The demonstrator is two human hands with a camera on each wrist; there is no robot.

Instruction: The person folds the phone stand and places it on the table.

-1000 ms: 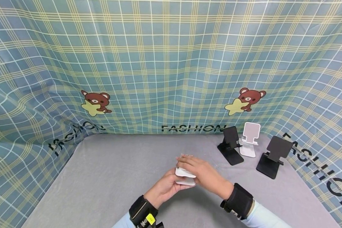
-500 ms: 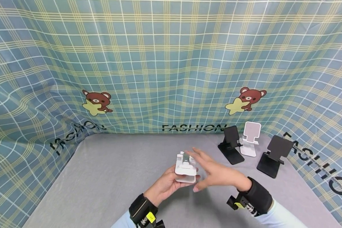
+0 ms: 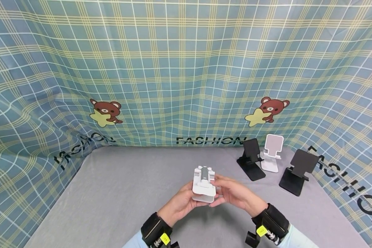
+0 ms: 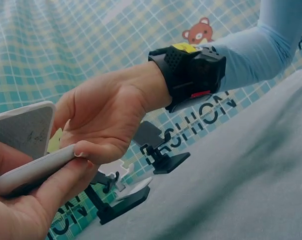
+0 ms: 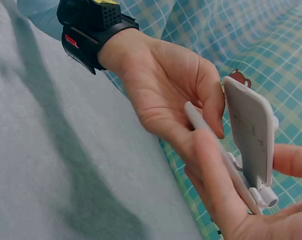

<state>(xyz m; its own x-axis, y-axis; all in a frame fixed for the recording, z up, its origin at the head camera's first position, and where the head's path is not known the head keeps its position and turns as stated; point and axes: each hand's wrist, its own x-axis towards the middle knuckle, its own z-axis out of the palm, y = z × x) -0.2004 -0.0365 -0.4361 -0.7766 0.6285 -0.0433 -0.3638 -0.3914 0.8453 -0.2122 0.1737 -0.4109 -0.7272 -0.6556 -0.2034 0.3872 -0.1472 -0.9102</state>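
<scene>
Held above the grey surface is a white folding phone stand [image 3: 204,187], its upper plate folded down over the base with a gap between them. A grey strip runs along its hinged arm. My left hand [image 3: 179,205] grips the base from the left. From the right, my right hand [image 3: 238,195] holds the stand, fingers at the upper plate and thumb low by the base. In the right wrist view, the raised plate [image 5: 250,127] stands apart from the base [image 5: 218,147], which lies between the hands. Some fingertips are hidden behind the stand.
Upright at the right stand a black phone stand [image 3: 251,160], a white phone stand [image 3: 273,146] and another black phone stand [image 3: 298,168]. A plaid curtain [image 3: 186,75] encloses the back and sides of the grey cloth-covered table [image 3: 127,186].
My right hand has come off the top of the stand, spread to the right, then closed in on its right side. My left hand keeps its grip, and the stand has shifted slightly right.
</scene>
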